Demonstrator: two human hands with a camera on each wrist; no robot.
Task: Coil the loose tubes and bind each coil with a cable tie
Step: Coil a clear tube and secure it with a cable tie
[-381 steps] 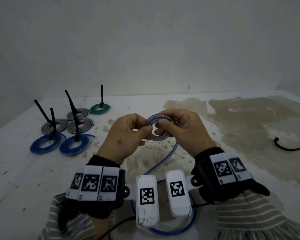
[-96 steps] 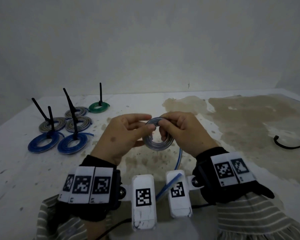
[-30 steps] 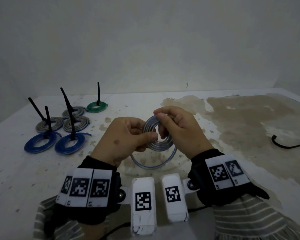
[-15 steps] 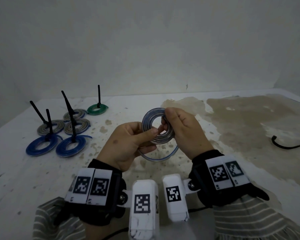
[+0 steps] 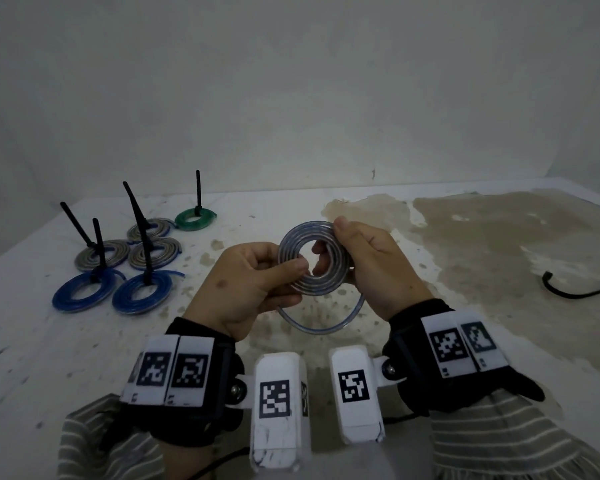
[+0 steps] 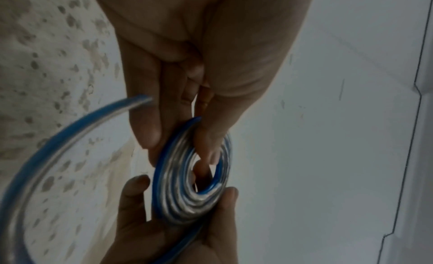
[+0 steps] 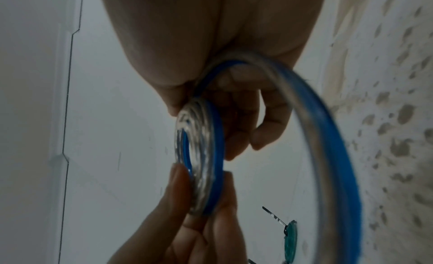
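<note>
Bare workbench in a plain test or workshop corner

A stained white table point(image 5: 499, 258) is set against blank white walls point(image 5: 291, 81); finished tube coils point(image 5: 142, 258) bound with black cable ties point(image 5: 137, 216) are laid out on it, and marker-tagged wrist units point(image 5: 279, 393) are worn.

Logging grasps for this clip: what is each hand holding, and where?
Both pinch the flat coil of clear blue-striped tube: left hand at its lower-left rim, right hand at its upper-right rim.

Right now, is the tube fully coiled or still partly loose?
Partly loose: below the coil, pinched by left hand and right hand, one unwound loop hangs.
</note>
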